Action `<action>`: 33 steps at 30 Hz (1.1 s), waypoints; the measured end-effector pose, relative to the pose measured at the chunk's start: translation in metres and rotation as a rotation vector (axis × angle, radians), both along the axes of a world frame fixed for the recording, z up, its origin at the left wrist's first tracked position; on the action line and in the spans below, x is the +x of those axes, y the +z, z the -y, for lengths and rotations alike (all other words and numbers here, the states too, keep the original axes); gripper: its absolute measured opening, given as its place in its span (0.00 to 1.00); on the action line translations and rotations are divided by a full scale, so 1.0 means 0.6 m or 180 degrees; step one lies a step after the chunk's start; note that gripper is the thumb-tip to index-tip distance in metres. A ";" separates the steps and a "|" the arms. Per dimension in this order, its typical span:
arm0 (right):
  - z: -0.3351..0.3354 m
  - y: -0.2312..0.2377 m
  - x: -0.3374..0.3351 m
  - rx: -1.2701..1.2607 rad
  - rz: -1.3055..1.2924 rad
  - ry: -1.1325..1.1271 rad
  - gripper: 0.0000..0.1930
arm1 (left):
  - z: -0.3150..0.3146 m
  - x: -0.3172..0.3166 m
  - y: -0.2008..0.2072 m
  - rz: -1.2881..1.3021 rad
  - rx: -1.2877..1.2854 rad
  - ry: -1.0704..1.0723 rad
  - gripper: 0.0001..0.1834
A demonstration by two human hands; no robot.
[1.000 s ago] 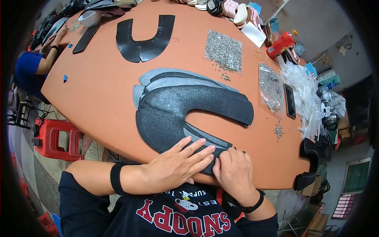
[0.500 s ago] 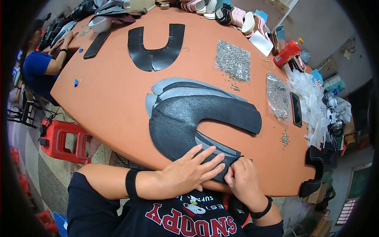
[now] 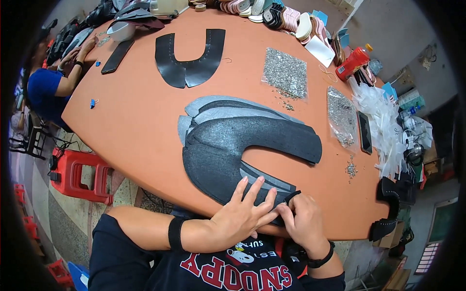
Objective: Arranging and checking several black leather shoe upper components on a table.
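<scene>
At the near edge of the orange tabletop [image 3: 145, 126], the left hand [image 3: 242, 213] lies flat with its fingers [image 3: 252, 191] spread wide, pressing down on the lower arm of a large dark grey U-shaped felt piece [image 3: 228, 150], while the right hand [image 3: 303, 220] sits just beside it with its fingers curled narrow, pinching the end of that arm at the tabletop's edge. The piece tops a fanned stack of lighter grey pieces [image 3: 228, 109] of the same cut, its open side facing the right edge. To do this well, the flat hand should probably keep the felt from sliding while the pinching fingers work only the top layer, since the layers below lie close and could lift together. Near the right edge a small scatter of silvery bits [image 3: 350, 169] lies close enough to be swept by a sleeve; past it lie a clear bag of the same bits [image 3: 341, 115], a dark slim slab [image 3: 364, 132] and a heap of clear plastic bags [image 3: 381, 116]. Further in, a second bag of silvery bits [image 3: 286, 72] lies beside a black U-shaped piece [image 3: 190, 58]. At the far edge stand a red bottle [image 3: 353, 62] and a row of shoe soles [image 3: 272, 12]. At the far left corner another person in a blue top [image 3: 41, 89] works with hands on the tabletop, well apart
</scene>
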State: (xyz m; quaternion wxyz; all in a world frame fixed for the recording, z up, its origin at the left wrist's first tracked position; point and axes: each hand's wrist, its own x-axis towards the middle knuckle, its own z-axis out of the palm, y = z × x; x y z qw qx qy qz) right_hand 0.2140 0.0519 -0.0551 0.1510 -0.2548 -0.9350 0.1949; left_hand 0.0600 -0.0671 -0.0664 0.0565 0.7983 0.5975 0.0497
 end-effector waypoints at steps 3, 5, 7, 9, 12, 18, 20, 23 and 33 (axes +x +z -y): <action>-0.003 0.011 -0.005 -0.0297 0.0204 -0.0328 0.18 | 0.001 0.001 0.000 -0.0079 0.0109 -0.0046 0.41; -0.010 0.013 -0.009 -0.0406 0.0260 -0.0442 0.19 | 0.001 0.000 -0.002 0.0010 0.0189 -0.0085 0.39; -0.015 0.013 -0.008 -0.0413 0.0455 -0.0359 0.18 | 0.003 -0.002 -0.004 0.0124 0.0244 -0.0140 0.37; -0.018 0.011 -0.007 -0.0448 0.0423 -0.0245 0.17 | 0.003 -0.005 -0.006 0.0153 0.0254 -0.0208 0.34; -0.030 0.012 -0.004 -0.0719 0.0377 -0.0086 0.15 | 0.004 -0.007 -0.009 0.0284 0.0310 -0.0164 0.34; -0.043 -0.006 0.020 -0.1520 0.0112 -0.0117 0.12 | 0.001 -0.007 -0.001 0.0040 0.0159 -0.0107 0.39; -0.043 -0.004 0.027 -0.1427 0.0049 -0.0072 0.13 | 0.001 -0.008 -0.001 0.0026 0.0159 -0.0107 0.39; -0.038 -0.013 0.031 -0.1318 -0.0199 -0.0070 0.13 | 0.002 -0.008 -0.004 -0.0007 0.0158 -0.0072 0.38; -0.032 -0.020 0.064 -0.1132 -0.0490 -0.0153 0.13 | -0.002 -0.008 -0.003 -0.0012 0.0060 -0.0095 0.37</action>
